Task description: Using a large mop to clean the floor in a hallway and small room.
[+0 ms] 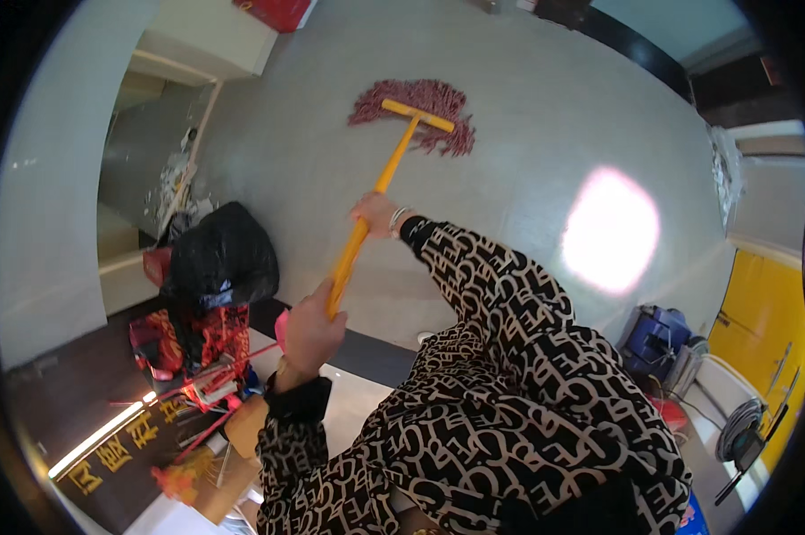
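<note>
A string mop with dark reddish strands (436, 93) lies spread on the grey floor ahead of me. Its yellow crossbar (417, 115) rests on top of the strands and joins a long yellow handle (393, 162). My left hand (313, 329) grips the handle near its upper end, close to my body. Farther down the shaft, my right hand (375, 214) is wrapped around it, with a bracelet (397, 221) at the wrist. The handle slants away from me, up and to the right in the view.
A full black plastic bag (225, 251) sits at left beside a glass panel (155, 140) with scraps along its base. Red-patterned bags (221, 334) lie nearer. On the right are a blue machine (656, 341), a yellow cabinet (763, 334) and a coiled grey cable (740, 428).
</note>
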Motion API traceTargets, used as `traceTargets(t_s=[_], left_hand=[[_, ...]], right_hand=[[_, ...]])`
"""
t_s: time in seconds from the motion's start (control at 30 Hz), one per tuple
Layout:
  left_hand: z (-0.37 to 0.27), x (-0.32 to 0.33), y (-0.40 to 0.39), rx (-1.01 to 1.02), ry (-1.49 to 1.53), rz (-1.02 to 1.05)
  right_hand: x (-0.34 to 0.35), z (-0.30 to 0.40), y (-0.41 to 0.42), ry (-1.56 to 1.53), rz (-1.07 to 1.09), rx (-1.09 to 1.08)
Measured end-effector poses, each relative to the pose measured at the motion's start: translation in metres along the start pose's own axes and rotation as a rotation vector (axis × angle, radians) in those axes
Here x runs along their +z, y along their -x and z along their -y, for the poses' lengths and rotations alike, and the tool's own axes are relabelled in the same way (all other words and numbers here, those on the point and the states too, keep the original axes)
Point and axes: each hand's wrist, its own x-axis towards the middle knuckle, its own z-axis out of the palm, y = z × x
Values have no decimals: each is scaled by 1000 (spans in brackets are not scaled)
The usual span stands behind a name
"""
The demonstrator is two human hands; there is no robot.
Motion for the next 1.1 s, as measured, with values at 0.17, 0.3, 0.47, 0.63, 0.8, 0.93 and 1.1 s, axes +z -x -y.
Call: traceTargets(t_s=[0.17,0.3,0.47,0.63,0.8,0.93,1.1], left_hand=[[-7,43,-36,-20,-38,147],[14,115,19,-47,123,50],[26,113,54,-55,77,165],[31,95,66,-55,26,191],[35,67,79,-62,-59,160],[37,66,109,-85,-67,94],[64,50,167,-154,-3,19]], right_hand=[[-25,-54,25,169,39,112],[16,-35,67,194,119,31],[36,1,95,138,43,94],[38,27,111,121,23,204],[42,48,108,69,76,266],[60,66,108,99,174,183],[100,118,93,49,310,17]])
